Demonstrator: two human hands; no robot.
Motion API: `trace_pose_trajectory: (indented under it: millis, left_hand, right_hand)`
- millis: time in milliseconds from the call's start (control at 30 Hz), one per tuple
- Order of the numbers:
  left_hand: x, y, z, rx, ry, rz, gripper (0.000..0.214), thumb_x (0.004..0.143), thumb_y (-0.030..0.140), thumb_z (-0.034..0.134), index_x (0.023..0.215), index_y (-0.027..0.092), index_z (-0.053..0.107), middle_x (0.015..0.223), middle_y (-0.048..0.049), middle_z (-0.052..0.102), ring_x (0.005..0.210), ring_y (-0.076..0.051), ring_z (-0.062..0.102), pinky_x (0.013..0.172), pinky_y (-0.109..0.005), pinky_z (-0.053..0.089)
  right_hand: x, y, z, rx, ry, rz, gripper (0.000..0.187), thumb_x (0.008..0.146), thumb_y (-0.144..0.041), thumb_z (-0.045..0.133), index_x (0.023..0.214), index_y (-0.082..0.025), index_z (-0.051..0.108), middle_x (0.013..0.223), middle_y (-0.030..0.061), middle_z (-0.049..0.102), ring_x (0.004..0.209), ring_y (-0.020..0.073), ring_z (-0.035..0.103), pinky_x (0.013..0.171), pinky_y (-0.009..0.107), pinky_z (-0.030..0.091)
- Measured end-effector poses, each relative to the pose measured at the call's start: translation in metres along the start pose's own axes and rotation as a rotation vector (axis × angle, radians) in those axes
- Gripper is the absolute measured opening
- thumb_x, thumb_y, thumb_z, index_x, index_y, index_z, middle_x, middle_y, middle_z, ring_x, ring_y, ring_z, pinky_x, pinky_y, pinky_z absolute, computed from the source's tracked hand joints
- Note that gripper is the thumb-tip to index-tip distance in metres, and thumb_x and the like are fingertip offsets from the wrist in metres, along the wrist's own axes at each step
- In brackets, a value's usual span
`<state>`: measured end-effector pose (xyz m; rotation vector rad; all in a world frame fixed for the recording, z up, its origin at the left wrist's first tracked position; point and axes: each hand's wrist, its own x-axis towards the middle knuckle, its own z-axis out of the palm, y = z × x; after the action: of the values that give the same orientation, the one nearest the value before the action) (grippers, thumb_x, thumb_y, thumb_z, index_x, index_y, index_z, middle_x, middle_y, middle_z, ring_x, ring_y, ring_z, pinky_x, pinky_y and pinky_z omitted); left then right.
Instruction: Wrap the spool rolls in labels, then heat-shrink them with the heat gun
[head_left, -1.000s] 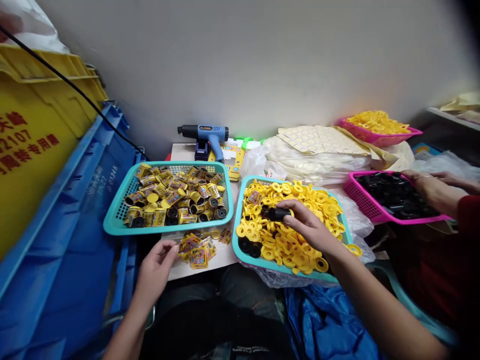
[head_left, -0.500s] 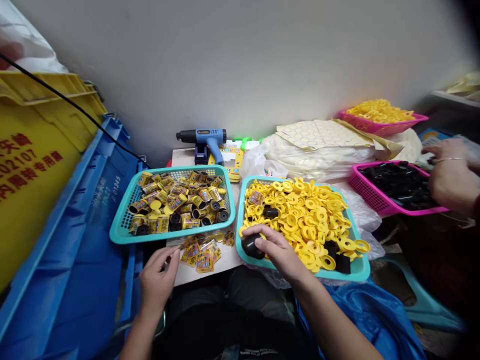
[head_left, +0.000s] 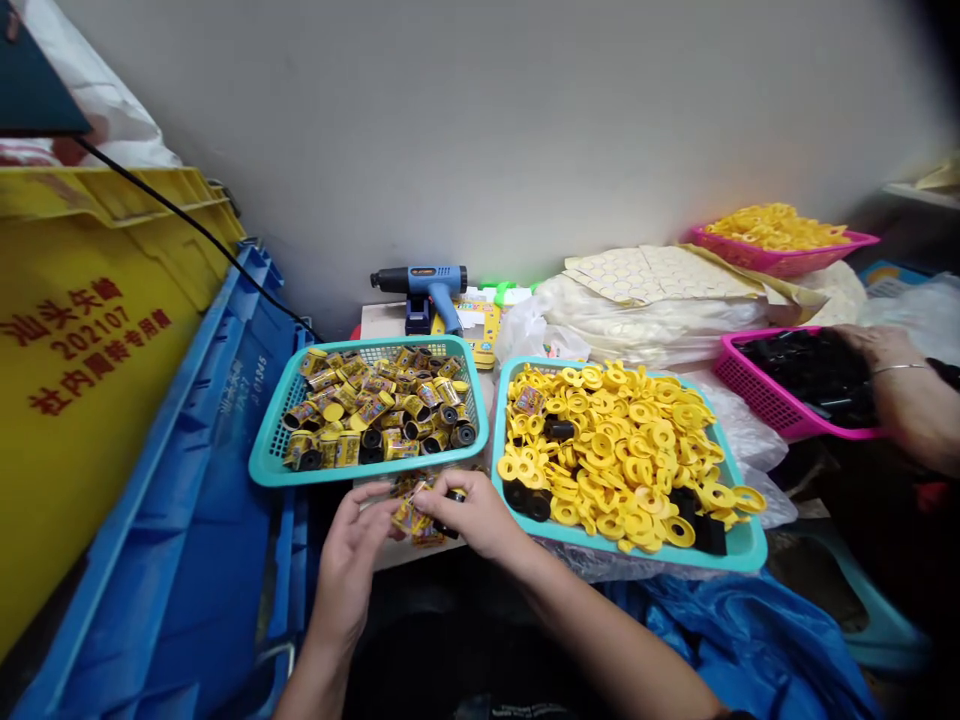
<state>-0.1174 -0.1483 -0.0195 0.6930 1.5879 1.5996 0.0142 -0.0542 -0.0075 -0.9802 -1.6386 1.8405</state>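
My right hand (head_left: 472, 515) is closed round a small black cylinder (head_left: 450, 500) at the front of the white table, just left of the teal basket (head_left: 739, 548) of yellow rings and black cylinders. Close beside it, my left hand (head_left: 352, 540) pinches a yellow printed label (head_left: 409, 513) from the small pile of labels lying there. The two hands nearly touch over the pile. Behind them stands the teal basket (head_left: 259, 468) filled with yellow-labelled cylinders.
A blue heat gun (head_left: 431, 288) lies at the back by the wall. Blue (head_left: 187, 540) and yellow crates (head_left: 75, 340) stand on the left. Another person's hand (head_left: 904, 385) rests at a pink basket (head_left: 757, 395) of black cylinders on the right; a further pink basket (head_left: 787, 262) holds yellow rings.
My right hand has left the ring basket with a black cylinder and moved left to the label pile. My left hand has closed on a label and come up to meet it.
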Motion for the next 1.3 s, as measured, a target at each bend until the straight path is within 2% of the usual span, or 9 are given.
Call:
trace_pose_trajectory:
  millis: [67, 167, 267, 367, 600, 800, 1033, 1200, 1300]
  left_hand:
    - [-0.001, -0.001, 0.007, -0.04, -0.002, -0.053, 0.056, 0.064, 0.038, 0.078, 0.112, 0.022, 0.055, 0.076, 0.0008, 0.07, 0.073, -0.015, 0.065, 0.068, -0.025, 0.053]
    - [0.001, -0.002, 0.015, -0.063, 0.017, -0.083, 0.05, 0.058, 0.039, 0.082, 0.1, 0.019, 0.063, 0.081, -0.0026, 0.073, 0.077, -0.017, 0.067, 0.069, -0.026, 0.055]
    - [0.003, -0.005, 0.013, 0.007, 0.039, -0.095, 0.039, 0.057, 0.043, 0.082, 0.083, 0.016, 0.072, 0.084, -0.0072, 0.074, 0.076, -0.019, 0.067, 0.07, -0.029, 0.056]
    - [0.004, -0.009, 0.007, 0.083, 0.046, -0.065, 0.04, 0.059, 0.049, 0.079, 0.082, 0.016, 0.076, 0.088, -0.0093, 0.075, 0.085, -0.023, 0.068, 0.078, -0.034, 0.055]
    - [0.003, -0.013, 0.005, 0.093, -0.143, -0.069, 0.043, 0.065, 0.053, 0.075, 0.093, 0.02, 0.077, 0.106, -0.0114, 0.073, 0.103, -0.03, 0.065, 0.088, -0.039, 0.054]
    - [-0.002, 0.003, 0.016, -0.028, -0.17, -0.191, 0.046, 0.062, 0.054, 0.078, 0.093, 0.021, 0.077, 0.101, -0.011, 0.075, 0.087, -0.027, 0.07, 0.068, -0.033, 0.06]
    - [-0.006, 0.009, 0.017, -0.026, -0.186, -0.239, 0.042, 0.061, 0.052, 0.079, 0.092, 0.023, 0.077, 0.101, -0.009, 0.075, 0.087, -0.025, 0.071, 0.066, -0.028, 0.06]
    - [-0.006, 0.007, 0.019, -0.014, -0.201, -0.185, 0.042, 0.054, 0.04, 0.086, 0.092, 0.023, 0.077, 0.098, -0.0076, 0.076, 0.089, -0.023, 0.071, 0.074, -0.029, 0.059]
    - [-0.006, 0.006, 0.021, 0.019, -0.185, -0.107, 0.036, 0.053, 0.032, 0.086, 0.087, 0.023, 0.077, 0.096, -0.0058, 0.075, 0.09, -0.021, 0.07, 0.08, -0.027, 0.056]
  right_hand:
    - [-0.004, 0.001, -0.001, -0.029, 0.042, -0.034, 0.036, 0.071, -0.044, 0.07, 0.054, -0.018, 0.052, 0.054, -0.0047, 0.049, 0.057, 0.0108, 0.044, 0.058, 0.023, 0.036]
    - [-0.01, 0.001, -0.007, -0.019, 0.017, -0.055, 0.03, 0.076, -0.043, 0.065, 0.063, -0.018, 0.057, 0.06, -0.0031, 0.052, 0.062, 0.0128, 0.048, 0.062, 0.024, 0.038]
    - [-0.018, 0.002, -0.021, 0.272, -0.003, -0.097, 0.018, 0.079, -0.037, 0.059, 0.085, -0.02, 0.058, 0.079, -0.0007, 0.058, 0.067, 0.0131, 0.049, 0.061, 0.023, 0.04]
    - [-0.026, -0.001, -0.038, 0.526, 0.06, -0.159, 0.021, 0.074, -0.026, 0.063, 0.094, -0.024, 0.059, 0.097, -0.0002, 0.058, 0.073, 0.0116, 0.05, 0.064, 0.021, 0.042]
    - [-0.031, -0.011, -0.062, 0.405, -0.09, -0.233, 0.033, 0.075, -0.03, 0.077, 0.105, -0.025, 0.065, 0.094, 0.0008, 0.065, 0.08, 0.0128, 0.059, 0.074, 0.025, 0.047]
    - [-0.03, -0.004, -0.065, 0.215, -0.116, -0.131, 0.034, 0.07, -0.034, 0.08, 0.098, -0.018, 0.07, 0.078, -0.0008, 0.064, 0.067, 0.0115, 0.057, 0.067, 0.026, 0.046]
    - [-0.034, -0.007, -0.06, -0.112, -0.009, -0.284, 0.031, 0.071, -0.029, 0.078, 0.1, -0.019, 0.073, 0.089, 0.0034, 0.067, 0.076, 0.0149, 0.06, 0.073, 0.029, 0.048]
    - [-0.031, 0.005, -0.043, -0.069, -0.009, -0.38, 0.035, 0.068, -0.034, 0.082, 0.099, -0.023, 0.074, 0.096, 0.0042, 0.063, 0.087, 0.0174, 0.059, 0.079, 0.03, 0.048]
    - [-0.03, 0.014, -0.032, 0.198, -0.052, -0.244, 0.041, 0.074, -0.043, 0.076, 0.111, -0.027, 0.069, 0.103, 0.0034, 0.057, 0.087, 0.0152, 0.057, 0.073, 0.027, 0.048]
